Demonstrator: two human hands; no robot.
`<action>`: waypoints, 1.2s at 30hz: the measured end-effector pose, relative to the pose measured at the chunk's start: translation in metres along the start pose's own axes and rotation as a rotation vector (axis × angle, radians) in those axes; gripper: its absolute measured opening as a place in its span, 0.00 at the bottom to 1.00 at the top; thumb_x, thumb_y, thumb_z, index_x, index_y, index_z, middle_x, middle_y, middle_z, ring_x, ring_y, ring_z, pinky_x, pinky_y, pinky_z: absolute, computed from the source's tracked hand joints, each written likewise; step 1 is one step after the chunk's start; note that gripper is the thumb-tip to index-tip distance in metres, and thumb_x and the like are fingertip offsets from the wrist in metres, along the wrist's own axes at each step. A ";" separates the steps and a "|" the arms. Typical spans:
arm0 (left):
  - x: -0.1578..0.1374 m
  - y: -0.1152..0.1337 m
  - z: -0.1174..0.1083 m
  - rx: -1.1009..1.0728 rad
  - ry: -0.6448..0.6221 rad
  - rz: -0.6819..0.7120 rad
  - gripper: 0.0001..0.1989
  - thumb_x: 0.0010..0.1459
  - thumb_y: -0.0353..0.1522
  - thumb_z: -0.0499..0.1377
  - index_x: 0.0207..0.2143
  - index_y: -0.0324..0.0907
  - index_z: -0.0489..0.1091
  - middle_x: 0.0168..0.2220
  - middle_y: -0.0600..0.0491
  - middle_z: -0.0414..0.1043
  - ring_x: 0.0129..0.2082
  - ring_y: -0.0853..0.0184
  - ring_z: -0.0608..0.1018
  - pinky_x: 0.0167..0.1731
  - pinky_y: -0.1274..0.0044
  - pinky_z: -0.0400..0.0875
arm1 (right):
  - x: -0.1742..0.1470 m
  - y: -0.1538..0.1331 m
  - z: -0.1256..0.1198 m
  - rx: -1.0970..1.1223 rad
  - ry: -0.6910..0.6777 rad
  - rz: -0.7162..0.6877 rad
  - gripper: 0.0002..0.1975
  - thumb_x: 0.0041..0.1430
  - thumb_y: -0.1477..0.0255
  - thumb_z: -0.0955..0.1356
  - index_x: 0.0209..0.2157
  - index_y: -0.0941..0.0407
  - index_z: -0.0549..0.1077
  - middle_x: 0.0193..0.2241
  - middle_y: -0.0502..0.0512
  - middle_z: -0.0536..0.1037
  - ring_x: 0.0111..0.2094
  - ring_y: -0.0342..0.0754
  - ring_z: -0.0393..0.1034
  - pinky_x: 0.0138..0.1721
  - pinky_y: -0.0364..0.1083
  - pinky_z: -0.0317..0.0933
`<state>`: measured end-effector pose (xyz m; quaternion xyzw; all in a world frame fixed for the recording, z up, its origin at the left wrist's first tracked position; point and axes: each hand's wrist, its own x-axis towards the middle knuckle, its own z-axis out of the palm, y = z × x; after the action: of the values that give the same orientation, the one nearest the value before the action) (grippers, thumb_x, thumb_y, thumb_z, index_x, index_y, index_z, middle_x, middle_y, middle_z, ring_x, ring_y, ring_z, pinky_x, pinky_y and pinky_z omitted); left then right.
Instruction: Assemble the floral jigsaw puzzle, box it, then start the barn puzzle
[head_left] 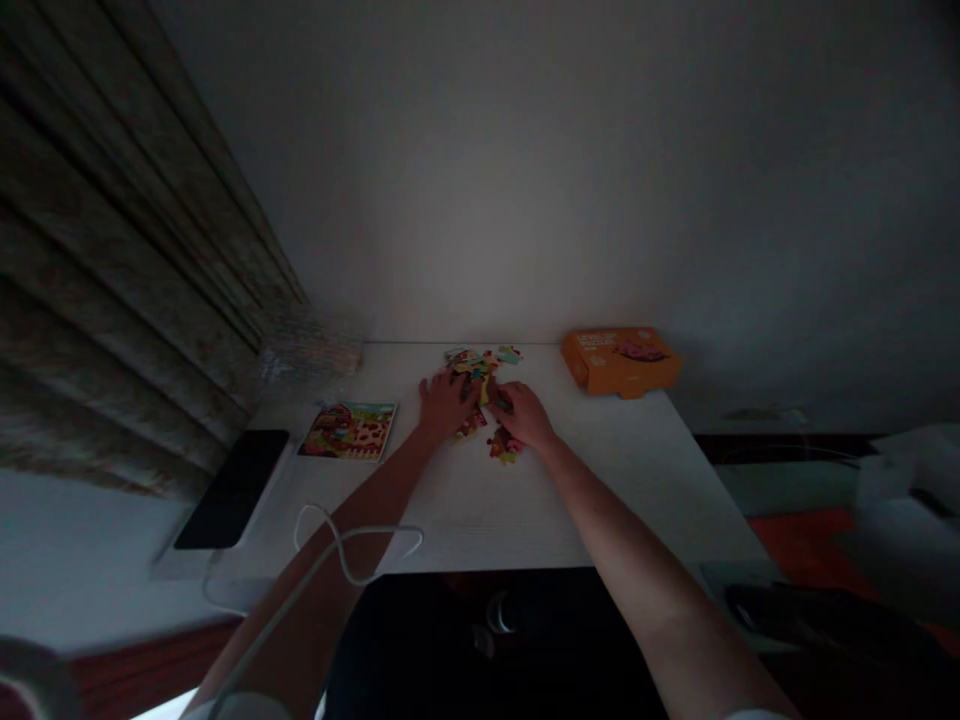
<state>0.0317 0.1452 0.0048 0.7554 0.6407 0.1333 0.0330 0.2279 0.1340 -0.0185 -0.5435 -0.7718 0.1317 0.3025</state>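
A loose heap of colourful jigsaw puzzle pieces [471,366] lies at the middle of the white table. My left hand [445,405] rests on the heap's left side, its fingers spread over the pieces and holding none that I can see. At the right side, my right hand [526,414] has its thumb and fingers curled around some puzzle pieces, partly hidden by the hand. Several more pieces [507,446] lie just below it, nearer to me. A farm picture card [349,431] with a cow lies flat to the left of my left hand.
An orange puzzle box [622,361] stands at the table's [510,520] back right. Crumpled clear plastic [311,350] sits at the back left, beside the curtain [127,220]. A dark-screened tablet or phone [234,488] lies at the left edge. A white cable [341,540] passes over my left forearm.
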 end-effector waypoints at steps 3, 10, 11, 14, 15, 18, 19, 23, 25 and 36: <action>0.008 -0.002 -0.001 0.001 0.054 -0.078 0.26 0.71 0.47 0.47 0.61 0.46 0.70 0.67 0.43 0.63 0.65 0.51 0.66 0.65 0.51 0.54 | 0.002 -0.001 0.000 0.008 0.044 0.055 0.16 0.66 0.59 0.68 0.48 0.56 0.76 0.44 0.60 0.77 0.49 0.54 0.69 0.53 0.50 0.63; -0.007 -0.013 -0.002 -0.034 -0.014 -0.030 0.25 0.71 0.43 0.48 0.65 0.46 0.65 0.68 0.43 0.61 0.67 0.52 0.65 0.67 0.52 0.52 | 0.018 0.002 0.002 -0.210 0.079 0.287 0.18 0.70 0.61 0.64 0.53 0.55 0.76 0.50 0.64 0.76 0.52 0.59 0.67 0.53 0.53 0.59; -0.012 -0.013 -0.001 -0.033 -0.022 0.001 0.25 0.71 0.42 0.49 0.66 0.46 0.65 0.69 0.43 0.61 0.67 0.52 0.64 0.67 0.52 0.53 | 0.021 0.001 0.003 -0.237 0.075 0.313 0.18 0.71 0.61 0.63 0.54 0.54 0.76 0.52 0.64 0.76 0.53 0.59 0.67 0.54 0.54 0.59; -0.027 -0.011 0.001 -0.045 -0.041 0.113 0.26 0.70 0.42 0.50 0.67 0.45 0.62 0.70 0.44 0.59 0.68 0.53 0.63 0.67 0.53 0.53 | 0.032 -0.001 0.007 -0.302 0.073 0.352 0.21 0.73 0.61 0.59 0.56 0.53 0.75 0.58 0.64 0.73 0.58 0.61 0.64 0.59 0.58 0.54; -0.032 -0.009 0.001 -0.050 -0.050 0.152 0.26 0.70 0.42 0.50 0.67 0.46 0.62 0.70 0.44 0.58 0.68 0.53 0.62 0.67 0.53 0.54 | 0.036 -0.001 0.009 -0.314 0.067 0.347 0.21 0.73 0.62 0.58 0.56 0.53 0.75 0.60 0.64 0.72 0.60 0.61 0.62 0.61 0.61 0.52; -0.037 -0.003 0.004 -0.050 -0.077 0.236 0.25 0.70 0.41 0.49 0.67 0.47 0.63 0.71 0.47 0.57 0.70 0.54 0.60 0.67 0.54 0.54 | 0.042 0.002 0.011 -0.281 0.005 0.297 0.24 0.74 0.65 0.54 0.58 0.53 0.74 0.63 0.63 0.70 0.64 0.62 0.59 0.64 0.67 0.46; -0.037 0.000 0.004 -0.049 -0.082 0.246 0.25 0.71 0.40 0.49 0.67 0.47 0.62 0.71 0.48 0.56 0.70 0.54 0.59 0.68 0.54 0.53 | 0.043 0.005 0.010 -0.244 -0.028 0.275 0.24 0.74 0.67 0.53 0.59 0.53 0.73 0.63 0.62 0.71 0.65 0.61 0.60 0.65 0.67 0.46; -0.024 0.011 0.006 -0.056 -0.069 0.235 0.26 0.72 0.40 0.46 0.70 0.51 0.57 0.72 0.50 0.55 0.71 0.56 0.58 0.69 0.52 0.47 | 0.032 0.015 0.003 -0.051 -0.110 0.186 0.26 0.74 0.70 0.51 0.58 0.54 0.74 0.57 0.61 0.77 0.60 0.54 0.67 0.65 0.58 0.54; -0.013 0.016 0.007 -0.055 -0.058 0.210 0.26 0.72 0.40 0.45 0.70 0.52 0.58 0.72 0.50 0.55 0.72 0.56 0.57 0.69 0.50 0.46 | 0.020 0.015 0.000 0.032 -0.101 0.140 0.25 0.73 0.68 0.52 0.56 0.54 0.75 0.56 0.60 0.77 0.59 0.52 0.69 0.63 0.54 0.57; 0.031 -0.012 0.012 -0.122 0.082 -0.117 0.24 0.73 0.38 0.43 0.62 0.43 0.68 0.68 0.43 0.62 0.68 0.57 0.64 0.66 0.59 0.60 | -0.063 -0.026 -0.010 -0.143 -0.190 -0.014 0.47 0.53 0.43 0.72 0.67 0.53 0.62 0.71 0.67 0.57 0.71 0.64 0.49 0.69 0.64 0.42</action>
<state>0.0274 0.1793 -0.0045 0.7072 0.6751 0.2011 0.0604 0.2286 0.0650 -0.0171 -0.5434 -0.8082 0.1252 0.1894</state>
